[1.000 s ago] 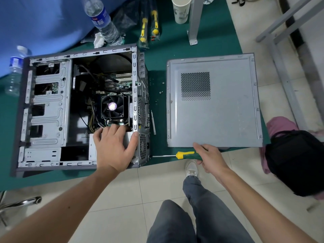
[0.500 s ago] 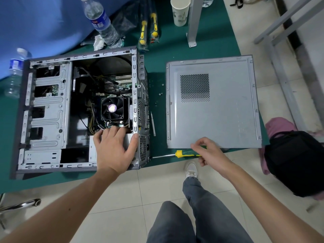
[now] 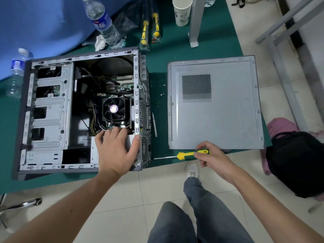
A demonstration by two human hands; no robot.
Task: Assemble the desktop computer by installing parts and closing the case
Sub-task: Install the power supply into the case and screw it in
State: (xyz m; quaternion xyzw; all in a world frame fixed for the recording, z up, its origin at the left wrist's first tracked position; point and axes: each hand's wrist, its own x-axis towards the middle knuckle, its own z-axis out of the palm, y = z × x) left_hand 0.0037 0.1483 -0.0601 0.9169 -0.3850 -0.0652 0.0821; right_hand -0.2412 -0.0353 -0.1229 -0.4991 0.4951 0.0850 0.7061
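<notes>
Right hand (image 3: 213, 157) is pinching the screwdriver (image 3: 190, 154); left hand (image 3: 116, 148), fingers spread, is pressing the power supply (image 3: 130, 139); its tip risks scraping the case (image 3: 142, 120).

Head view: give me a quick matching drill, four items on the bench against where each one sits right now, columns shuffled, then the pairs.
Things:
1. screwdriver
2. side panel
3. paper cup
4. cooler fan

Places:
A. inside the open case
B. flat on the green mat, right of the case
C. pinched by the right hand at the mat's near edge
D. far edge of the mat, beside a metal post

Pairs: 1-C, 2-B, 3-D, 4-A
</notes>
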